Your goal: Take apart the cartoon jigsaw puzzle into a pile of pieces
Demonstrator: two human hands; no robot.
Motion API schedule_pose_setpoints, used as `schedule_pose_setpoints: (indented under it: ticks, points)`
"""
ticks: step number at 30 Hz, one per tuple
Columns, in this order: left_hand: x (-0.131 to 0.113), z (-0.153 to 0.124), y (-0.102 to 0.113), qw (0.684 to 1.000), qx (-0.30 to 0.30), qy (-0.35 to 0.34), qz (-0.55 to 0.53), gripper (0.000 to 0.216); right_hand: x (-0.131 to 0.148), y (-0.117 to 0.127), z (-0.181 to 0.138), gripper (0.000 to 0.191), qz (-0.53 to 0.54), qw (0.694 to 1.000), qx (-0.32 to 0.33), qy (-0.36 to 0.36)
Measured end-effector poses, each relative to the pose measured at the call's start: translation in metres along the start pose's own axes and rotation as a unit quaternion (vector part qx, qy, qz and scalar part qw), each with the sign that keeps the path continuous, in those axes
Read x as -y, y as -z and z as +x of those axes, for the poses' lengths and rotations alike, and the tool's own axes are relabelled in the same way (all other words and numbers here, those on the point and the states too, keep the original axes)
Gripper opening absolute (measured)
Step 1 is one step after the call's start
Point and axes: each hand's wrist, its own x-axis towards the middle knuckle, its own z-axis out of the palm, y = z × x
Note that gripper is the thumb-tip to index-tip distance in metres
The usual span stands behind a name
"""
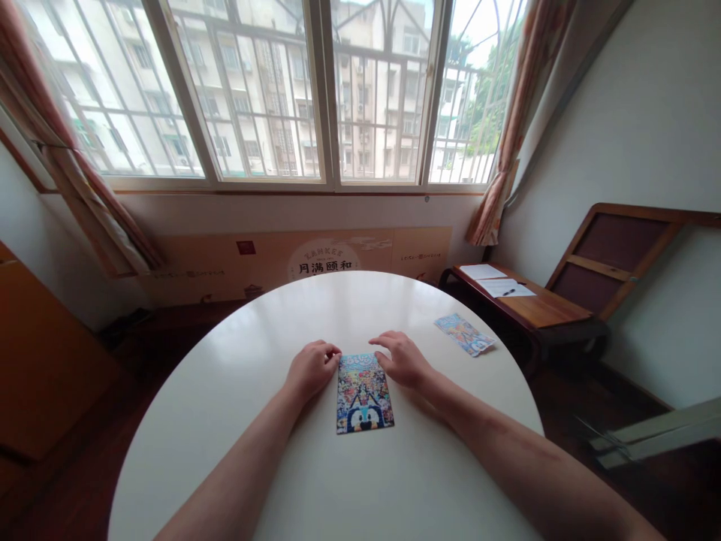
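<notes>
A round white bench (pixel 236 391) fills the middle of the room below a barred window (pixel 315 90). A low brown wooden side table (pixel 541 308) carrying white papers (pixel 499 285) stands to its right. The left hand (pixel 311 368) and right hand (pixel 402 359), fingers curled, touch the top corners of a colourful rectangular cartoon card (pixel 363 393) lying flat at bench centre, gripping nothing. A second colourful card (pixel 465 334) lies apart near the right edge.

Colourful cartoon-printed card (pixel 364 393) lies flat on the white table (pixel 236 391).
</notes>
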Motion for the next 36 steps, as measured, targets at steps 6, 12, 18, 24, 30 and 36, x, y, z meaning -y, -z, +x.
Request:
schedule_pose_setpoints:
  ticks: [6, 12, 18, 24, 30, 36]
  points:
    - [-0.001, -0.002, -0.001, 1.000, 0.002, -0.014, 0.009, 0.024, 0.006, -0.010, -0.006, 0.038, -0.006, 0.999, 0.031, 0.027]
    - [-0.005, -0.003, 0.000, 1.000, 0.011, -0.009, 0.011, 0.020, 0.008, -0.012, -0.010, 0.044, -0.026, 0.996, 0.056, 0.060]
    - [-0.009, -0.002, -0.001, 1.000, 0.005, -0.002, 0.011, 0.016, 0.011, -0.010, -0.013, 0.047, -0.025, 0.994, 0.091, 0.062]
    - [-0.009, -0.002, -0.002, 0.999, 0.027, 0.020, -0.008, 0.013, 0.012, -0.007, -0.012, 0.035, -0.018, 0.993, 0.080, 0.081]
    - [-0.013, -0.004, 0.003, 0.996, 0.087, -0.009, -0.037, 0.012, 0.016, -0.003, -0.016, 0.025, -0.009, 0.993, 0.075, 0.093]
    - [-0.019, -0.007, 0.011, 0.990, 0.132, -0.027, -0.029, 0.014, 0.018, 0.010, -0.016, 0.027, -0.010, 0.992, 0.085, 0.095]
